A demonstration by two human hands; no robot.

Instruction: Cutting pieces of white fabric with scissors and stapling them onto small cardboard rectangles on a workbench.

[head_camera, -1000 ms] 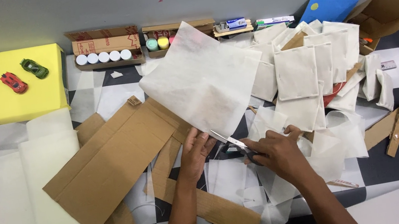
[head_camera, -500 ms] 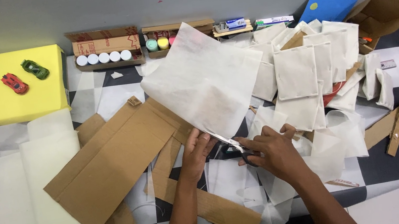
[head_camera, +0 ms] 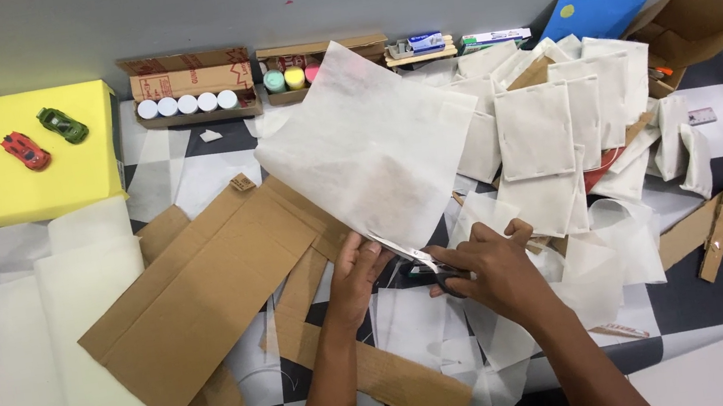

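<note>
My right hand [head_camera: 494, 271] grips a pair of scissors [head_camera: 418, 259] whose blades point up-left into the near edge of a large white fabric sheet [head_camera: 367, 147]. That sheet stands tilted up over the table. My left hand [head_camera: 355, 277] pinches the sheet's lower edge just left of the blades, resting over strips of brown cardboard. A large flat cardboard piece [head_camera: 203, 293] lies to the left of both hands.
A pile of white fabric pouches [head_camera: 559, 121] fills the right side. A yellow box [head_camera: 21, 158] with two toy cars sits at far left. Boxes of paint pots [head_camera: 189, 103] line the back wall. White sheets [head_camera: 18, 397] cover the left; cardboard scraps [head_camera: 718, 221] lie right.
My right hand with the scissors has shifted slightly left along the sheet's edge. The white sheet and my left hand have barely moved.
</note>
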